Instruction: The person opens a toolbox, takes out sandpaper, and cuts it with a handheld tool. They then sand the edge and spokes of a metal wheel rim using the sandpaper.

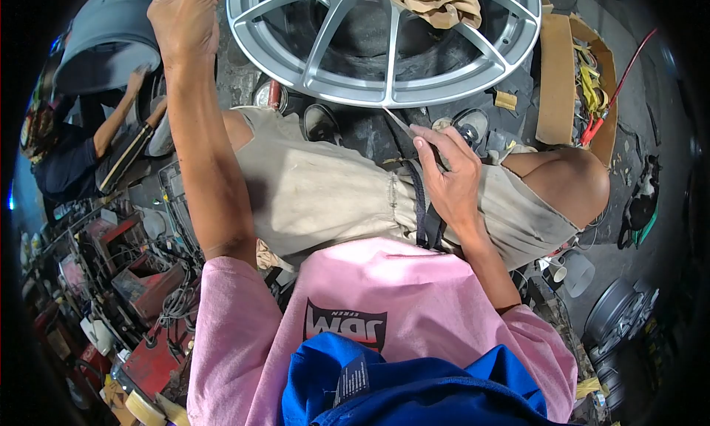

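A silver multi-spoke wheel [425,93] lies at the top centre, in front of my knees. My right hand [450,167] is closed around a thin, pointed grey tool [399,121], whose tip is at the wheel's near edge. A crumpled tan cloth [444,4] rests over the wheel's spokes. My left hand [185,23] is raised at the upper left, beside the wheel. Its fingertips are cut off by the frame edge, so its grip and anything in it are hidden.
At the left, another person [70,160] handles a grey wheel barrel [111,38]. Cluttered tools and red boxes [151,359] lie below them. On the right are a cardboard box [556,78] with cords, a black-and-white cat [642,200] and another wheel [614,311].
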Demonstrator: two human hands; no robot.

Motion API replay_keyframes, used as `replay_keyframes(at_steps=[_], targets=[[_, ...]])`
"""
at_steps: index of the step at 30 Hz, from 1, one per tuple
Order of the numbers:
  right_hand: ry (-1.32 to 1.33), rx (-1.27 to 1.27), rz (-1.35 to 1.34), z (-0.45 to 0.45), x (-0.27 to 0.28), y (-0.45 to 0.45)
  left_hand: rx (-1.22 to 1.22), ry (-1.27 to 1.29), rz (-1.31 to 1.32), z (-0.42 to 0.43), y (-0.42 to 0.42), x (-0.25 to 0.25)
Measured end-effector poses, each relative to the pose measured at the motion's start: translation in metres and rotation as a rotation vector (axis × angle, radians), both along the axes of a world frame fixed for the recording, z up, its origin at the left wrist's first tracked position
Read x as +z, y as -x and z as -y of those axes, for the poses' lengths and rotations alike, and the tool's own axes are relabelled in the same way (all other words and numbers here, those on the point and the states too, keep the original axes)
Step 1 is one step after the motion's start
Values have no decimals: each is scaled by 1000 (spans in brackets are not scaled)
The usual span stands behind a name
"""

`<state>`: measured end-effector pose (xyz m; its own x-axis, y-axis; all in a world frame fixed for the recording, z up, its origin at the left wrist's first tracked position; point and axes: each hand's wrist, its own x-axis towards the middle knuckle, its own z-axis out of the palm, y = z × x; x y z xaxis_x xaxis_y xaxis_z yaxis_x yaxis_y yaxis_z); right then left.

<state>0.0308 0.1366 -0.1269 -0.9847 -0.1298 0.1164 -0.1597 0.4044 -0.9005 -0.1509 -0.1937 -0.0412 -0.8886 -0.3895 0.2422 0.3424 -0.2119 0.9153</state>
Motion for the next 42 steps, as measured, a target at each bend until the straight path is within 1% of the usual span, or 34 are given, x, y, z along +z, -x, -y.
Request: replay_keyframes(at_steps=[1,3,5,7,8,9,10,11,13,14,16,17,18,19,20,21,22,24,25,26,27,28,30,31,33,34,36,37,39,40,42], targets=[[8,2,6,0,0,0,-11,-108,-16,-13,-4,10],[18,-4,-13,-1,-2,0,54,313,44,-35,-21,35],[27,-14,-37,-1,-2,0,1,339,3,-25,-19,30],[70,-12,85,-1,3,-2,-62,356,-50,-3,-17,25],[76,10,65,-2,5,-2,-41,309,-11,12,-14,20],[81,21,-29,-2,-1,-2,-24,257,28,13,-7,15],[66,36,-31,-3,-3,-2,-16,247,14,-7,-13,22],[56,55,-32,-4,-3,-3,-33,268,10,-4,-13,23],[63,53,-25,-5,-2,-3,24,368,48,-15,-19,32],[85,61,-1,-4,-2,-3,23,367,37,-21,-26,37],[84,70,-23,-3,-4,-4,-69,671,111,-41,-43,45],[81,80,-35,-4,-3,-6,-214,645,64,-52,-50,45],[79,88,-11,-4,1,-6,-271,706,60,-74,-62,53],[76,85,-21,-5,2,-7,-299,861,44,-89,-74,57],[70,81,-12,-6,2,-8,-337,1001,108,-109,-91,72],[64,78,3,-6,1,-9,-364,1067,-20,-123,-102,72],[60,77,5,-10,-8,-12,-437,1054,-89,-140,-116,79],[-28,185,-154,-18,-32,-18,-487,1052,-220,-163,-149,93],[-28,198,-153,-13,-23,-18,-472,1066,-271,-172,-171,103],[10,146,-104,-5,-9,-16,-446,1079,-319,-179,-189,111],[47,92,-51,2,-2,-15,-369,1099,-357,-185,-203,114],[36,109,-81,4,-6,-14,-197,1096,-439,-191,-208,111],[15,143,-75,6,0,-15,-27,1091,-505,-187,-217,117],[15,154,-85,7,0,-16,-170,1119,-425,-181,-220,128],[15,168,-62,9,0,-17,-304,1147,-338,-167,-218,150],[10,165,-70,8,-2,-16,-436,1196,-255,-159,-218,160],[1,160,-75,8,-2,-18,-555,1236,-144,-139,-221,160],[10,184,-68,10,0,-18,-590,1166,-202,-127,-222,152],[-29,186,-52,13,3,-17,-605,1112,-229,-114,-226,139],[-27,193,-44,15,2,-16,-588,1023,-250,-111,-228,130],[-24,214,-32,20,3,-14,-559,936,-236,-106,-232,124]])
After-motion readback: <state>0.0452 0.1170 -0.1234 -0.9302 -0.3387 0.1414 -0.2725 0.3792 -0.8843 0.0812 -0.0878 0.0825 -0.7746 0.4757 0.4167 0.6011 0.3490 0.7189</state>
